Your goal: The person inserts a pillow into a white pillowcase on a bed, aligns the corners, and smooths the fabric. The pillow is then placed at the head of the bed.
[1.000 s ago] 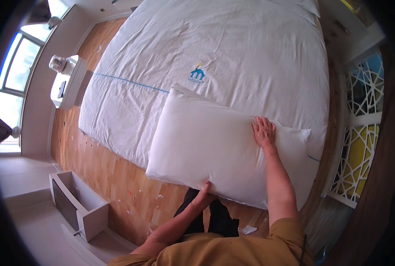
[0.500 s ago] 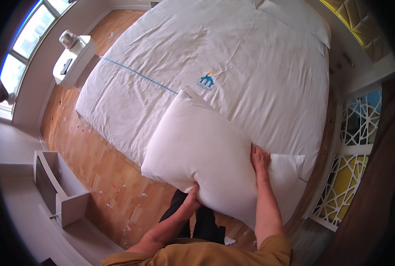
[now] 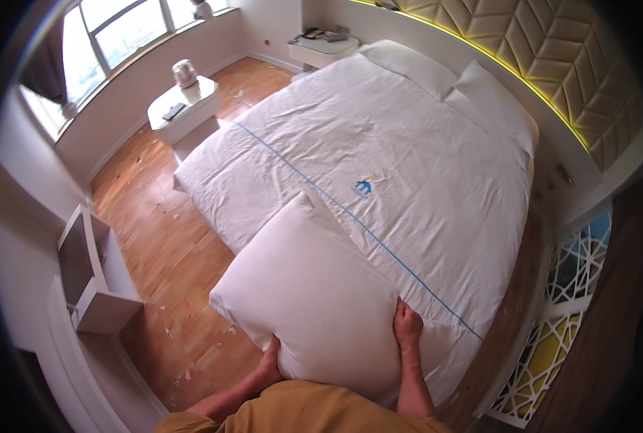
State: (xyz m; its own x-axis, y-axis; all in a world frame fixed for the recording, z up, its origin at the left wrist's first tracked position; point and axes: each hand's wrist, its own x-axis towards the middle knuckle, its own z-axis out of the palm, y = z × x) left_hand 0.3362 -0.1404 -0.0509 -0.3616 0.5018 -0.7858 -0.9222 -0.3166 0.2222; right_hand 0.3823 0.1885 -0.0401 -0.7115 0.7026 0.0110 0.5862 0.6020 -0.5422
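A plump white pillow [image 3: 311,296] is held in front of me over the near side of the bed, hiding part of the cover beneath it. My left hand [image 3: 269,361] grips its near left edge, the fingertips pressed into the fabric. At the right edge my right hand [image 3: 408,325] is closed on the pillow's side, fingers curled. Under the pillow spreads a white bed cover [image 3: 451,209] with creases, a blue stripe and a small blue emblem. Other white fabric [image 3: 440,346] shows beside my right forearm; whether it is cover or another pillow I cannot tell.
Two white pillows [image 3: 412,66] [image 3: 495,97] lie at the bed's head, by a padded headboard wall [image 3: 523,54]. Left of the bed stands a small white table [image 3: 191,105] with a phone-like dark object. Scraps litter the wooden floor [image 3: 163,267]. A lattice panel [image 3: 538,368] stands right.
The view has tipped up, bringing the headboard and bedside stand into sight. The pillow has come nearer to my body, both hands still on it, and uncovers more of the blue stripe.
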